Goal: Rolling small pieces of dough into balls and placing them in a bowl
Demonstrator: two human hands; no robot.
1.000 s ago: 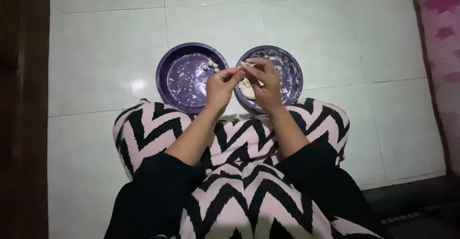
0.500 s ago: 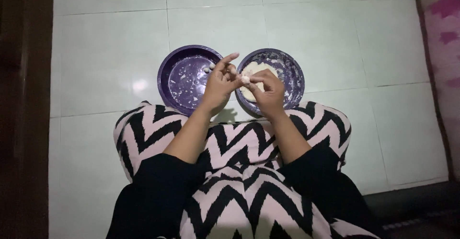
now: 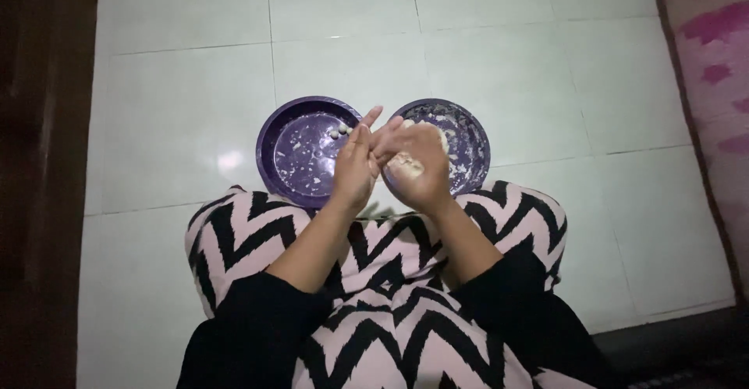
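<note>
Hands meet palm to palm above the gap between two purple bowls on the tiled floor [image 3: 484,53]. Left hand [image 3: 355,163] stands flat and extended, fingers straight and pointing away from the person, pressed against the right. Right hand [image 3: 413,163] is cupped against it, fingers curved over. A pale piece of dough [image 3: 406,164] shows at the lower edge of the right palm; whether it is the piece being worked or part of the lump beneath cannot be told. Neither hand is closed into a grip; any piece between them is held by palm pressure only.

Left bowl [image 3: 289,151] carries flour smears and a few small dough balls [image 3: 341,131] near its far rim, just beside the left fingertips. Right bowl [image 3: 468,135] holds a pale dough lump [image 3: 437,133], mostly hidden behind the right hand, with flour on its wall. The person sits on the floor in a black and pink zigzag garment [image 3: 390,280], knees close against both bowls. A pink patterned fabric [image 3: 710,69] lies at the right edge.

Assessment: rolling between palms appears to be the step in hand. For an even ball, light steady pressure and small circular strokes are advisable, with the palms kept over the bowls so any dropped piece lands inside.
</note>
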